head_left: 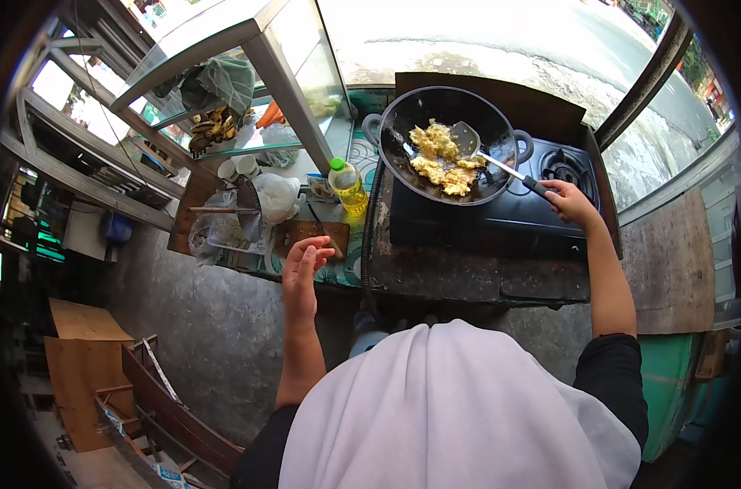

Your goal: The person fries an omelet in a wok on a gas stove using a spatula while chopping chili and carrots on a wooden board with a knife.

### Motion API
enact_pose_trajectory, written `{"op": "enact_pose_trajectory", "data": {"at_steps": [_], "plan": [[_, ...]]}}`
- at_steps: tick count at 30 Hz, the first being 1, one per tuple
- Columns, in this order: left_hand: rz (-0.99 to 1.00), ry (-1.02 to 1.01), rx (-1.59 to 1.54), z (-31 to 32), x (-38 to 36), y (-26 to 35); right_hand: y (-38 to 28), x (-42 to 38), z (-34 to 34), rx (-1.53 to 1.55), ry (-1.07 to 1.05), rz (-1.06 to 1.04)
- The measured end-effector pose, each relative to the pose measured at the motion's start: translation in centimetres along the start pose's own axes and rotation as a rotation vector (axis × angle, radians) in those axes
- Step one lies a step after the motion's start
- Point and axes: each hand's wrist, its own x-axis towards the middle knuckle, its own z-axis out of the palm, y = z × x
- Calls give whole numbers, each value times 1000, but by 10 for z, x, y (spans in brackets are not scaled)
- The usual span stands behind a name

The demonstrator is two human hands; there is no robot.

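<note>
My right hand [572, 203] is closed round the black handle of a spatula [505, 167]. The spatula's broad metal head rests inside a dark wok [403, 110], beside broken clumps of yellow, browned scrambled egg [435, 143]. The wok has two loop handles and sits on the left side of a black gas stove [468, 224]. My left hand [306, 261] is raised in the air with nothing in it, fingers loosely apart and slightly bent. Below and beyond it lies a wooden cutting board [293, 235] with a knife [315, 218].
An oil bottle [348, 191] with a green cap stands left of the wok. A white plastic bag [278, 196], cups [238, 168] and a clear bag with a tray [228, 232] are farther left. Bananas [213, 130] lie in the glass display case [281, 73]. A second burner [566, 169] is beyond my right hand.
</note>
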Motion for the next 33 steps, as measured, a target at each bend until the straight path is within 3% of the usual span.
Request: {"op": "enact_pose_trajectory", "data": {"at_steps": [4,7,15,22,33], "plan": [[-1,-72,7,-4,12,-2,3,4,26,66,10,-46],[4,-124,-11,-7,21,2,0,-4,45,447,-68,151],[18,-159,-27,-44,47,16,-6,-50,57,704,-36,229],[13,-181,-50,-70,64,22,-22,-62,86,735,46,270],[19,-245,-47,-101,90,32,-64,-40,112,509,212,202]]}}
